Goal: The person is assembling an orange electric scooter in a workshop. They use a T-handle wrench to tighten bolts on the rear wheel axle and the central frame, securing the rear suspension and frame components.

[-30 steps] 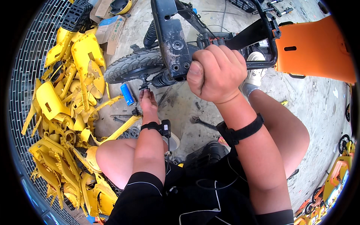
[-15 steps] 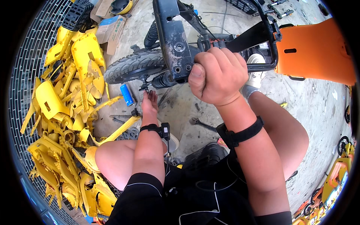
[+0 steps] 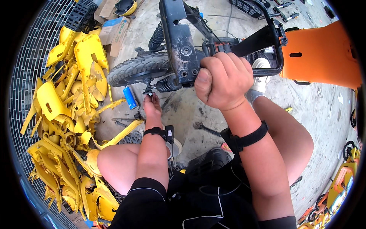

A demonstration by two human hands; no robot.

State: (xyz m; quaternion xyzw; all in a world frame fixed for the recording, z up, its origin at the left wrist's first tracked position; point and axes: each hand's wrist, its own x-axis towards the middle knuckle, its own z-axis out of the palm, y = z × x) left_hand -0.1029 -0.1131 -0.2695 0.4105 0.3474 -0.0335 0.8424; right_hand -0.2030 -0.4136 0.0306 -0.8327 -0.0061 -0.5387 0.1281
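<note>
A black, scuffed vehicle frame (image 3: pixel 182 42) stands in front of me, with a knobbly tyre (image 3: pixel 131 69) on its wheel. My right hand (image 3: pixel 225 80) is a fist closed round the frame, close to its black tube loop (image 3: pixel 267 71). Low by the wheel, my left hand (image 3: pixel 152 106) has its fingers bent up at the bolt end (image 3: pixel 148 91) under a coil shock absorber (image 3: pixel 169 83). Its fingertips pinch at something small and dark there, too little to name. A blue can (image 3: pixel 130 98) stands just left of that hand.
Yellow plastic panels (image 3: pixel 57 101) are heaped along the left. An adjustable wrench (image 3: pixel 206 128) lies on the concrete between my legs, beside a black crate (image 3: pixel 207 158). An orange panel (image 3: pixel 320 53) is at the right; cardboard (image 3: pixel 114 32) and a yellow helmet (image 3: pixel 126 7) lie behind.
The view has shifted slightly, so the frame and wheel appear a little lower and further right. Both hands keep their places on the vehicle, with the left fingertips slightly moved at the bolt end.
</note>
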